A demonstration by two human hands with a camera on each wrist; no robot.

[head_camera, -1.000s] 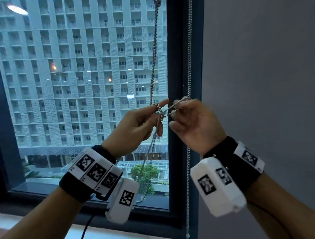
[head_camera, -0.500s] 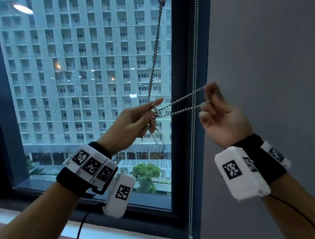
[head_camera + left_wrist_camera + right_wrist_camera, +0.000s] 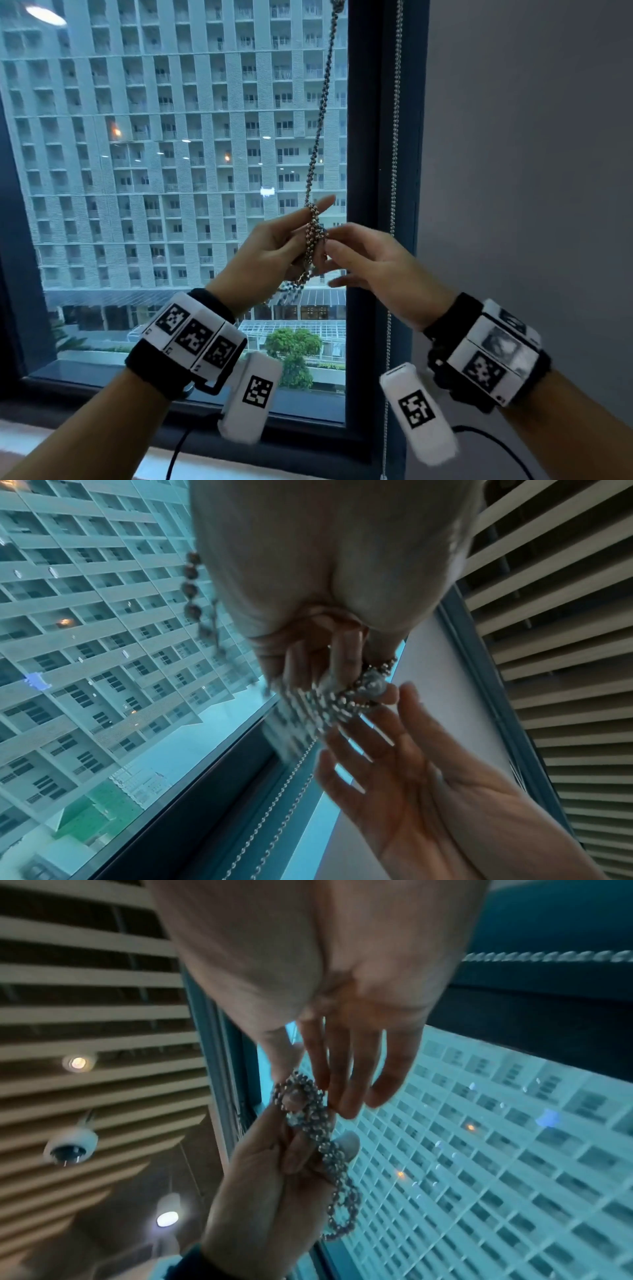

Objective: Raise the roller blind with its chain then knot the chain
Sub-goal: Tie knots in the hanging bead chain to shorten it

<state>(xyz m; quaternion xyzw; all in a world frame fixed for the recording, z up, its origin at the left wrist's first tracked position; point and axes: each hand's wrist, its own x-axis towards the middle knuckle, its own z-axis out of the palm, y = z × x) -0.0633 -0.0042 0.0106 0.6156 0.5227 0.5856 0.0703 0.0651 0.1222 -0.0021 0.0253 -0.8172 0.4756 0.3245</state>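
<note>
no readable words or brand marks show — only black-and-white square code tags on the white wrist bands (image 3: 191,337).

half a second ago the right hand (image 3: 380,270) was out to the right, drawing two strands of chain (image 3: 317,161) sideways across the window frame (image 3: 368,205); now it has come back in to the left hand (image 3: 270,250), and those strands are gathered into a bunch at the fingers.

the chain's long axis runs steeply up from the hands, leaning right toward the top, twisted, in front of the window glass (image 3: 171,171). a second chain (image 3: 395,137) hangs straight down along the frame.

the left hand pinches the bunch, its index finger straight with chain wrapped round it. the right hand's fingers are nearly straight, their tips touching the bunch; whether they pinch it i cannot tell.
</note>
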